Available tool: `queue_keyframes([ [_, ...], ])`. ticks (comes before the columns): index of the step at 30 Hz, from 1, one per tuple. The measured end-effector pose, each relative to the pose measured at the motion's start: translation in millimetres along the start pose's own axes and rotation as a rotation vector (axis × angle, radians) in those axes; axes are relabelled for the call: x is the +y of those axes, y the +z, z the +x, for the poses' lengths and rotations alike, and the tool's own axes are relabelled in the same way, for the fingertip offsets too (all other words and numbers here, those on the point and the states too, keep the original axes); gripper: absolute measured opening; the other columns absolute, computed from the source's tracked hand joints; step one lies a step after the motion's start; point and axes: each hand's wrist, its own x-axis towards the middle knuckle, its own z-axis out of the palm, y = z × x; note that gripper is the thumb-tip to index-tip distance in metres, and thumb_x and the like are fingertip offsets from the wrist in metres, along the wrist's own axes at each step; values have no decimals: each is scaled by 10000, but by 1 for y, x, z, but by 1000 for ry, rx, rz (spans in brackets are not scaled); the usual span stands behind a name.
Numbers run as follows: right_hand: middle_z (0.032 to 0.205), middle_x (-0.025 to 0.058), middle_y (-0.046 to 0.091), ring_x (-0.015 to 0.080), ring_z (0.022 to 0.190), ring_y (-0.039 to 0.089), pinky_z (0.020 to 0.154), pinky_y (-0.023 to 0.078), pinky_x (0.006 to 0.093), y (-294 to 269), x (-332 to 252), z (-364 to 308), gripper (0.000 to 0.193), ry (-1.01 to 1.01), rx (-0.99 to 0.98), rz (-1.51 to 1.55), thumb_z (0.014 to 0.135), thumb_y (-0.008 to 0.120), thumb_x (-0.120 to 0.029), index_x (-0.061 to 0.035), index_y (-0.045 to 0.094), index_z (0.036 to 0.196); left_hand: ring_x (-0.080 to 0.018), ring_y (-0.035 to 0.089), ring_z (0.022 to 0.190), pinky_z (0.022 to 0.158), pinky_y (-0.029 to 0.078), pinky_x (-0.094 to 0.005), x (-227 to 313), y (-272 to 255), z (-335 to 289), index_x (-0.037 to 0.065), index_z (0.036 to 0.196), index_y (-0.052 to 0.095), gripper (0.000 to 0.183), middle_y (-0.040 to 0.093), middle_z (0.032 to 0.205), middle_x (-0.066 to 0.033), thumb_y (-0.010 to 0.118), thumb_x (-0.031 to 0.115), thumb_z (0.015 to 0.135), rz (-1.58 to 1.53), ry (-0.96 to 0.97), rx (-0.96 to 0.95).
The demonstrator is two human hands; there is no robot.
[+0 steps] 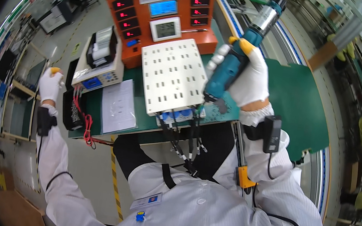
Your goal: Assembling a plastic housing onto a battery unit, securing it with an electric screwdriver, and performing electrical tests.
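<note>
The right hand [251,80] holds a teal tool [227,71] (fingers [218,58] partly hidden behind).

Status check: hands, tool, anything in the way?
Right hand grips teal power tool, beside white slotted panel. Left hand at far left, grip unclear. Black cables dangle by panel's near edge.

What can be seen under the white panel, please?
Blue parts and black cables show below the near edge of the white panel. Whatever lies farther under is covered by it and cannot be seen.
</note>
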Motion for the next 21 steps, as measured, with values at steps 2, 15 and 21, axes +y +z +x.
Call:
queue_keyframes([
  [2,841,133,630,270,730,642,714,572,455,3,-1,-2,213,-48,0,18,942,576,-185,-33,533,1086,-43,540,588,513,397,-184,66,24,-19,71,975,643,124,637,784,7,651,181,917,-34,98,-45],
  [15,921,94,541,241,790,587,782,491,461,27,-24,-68,513,-374,-419,-209,877,578,-422,-51,512,1226,-167,623,623,587,475,-282,227,194,-245,23,911,680,114,649,784,-88,726,73,820,-152,447,-626],
  [21,851,118,565,264,775,618,781,512,443,14,-33,-71,530,-330,-492,-346,839,623,-517,-20,525,997,-192,626,608,584,475,-295,233,206,-251,6,901,679,134,652,784,-106,738,66,797,-187,422,-631],
])
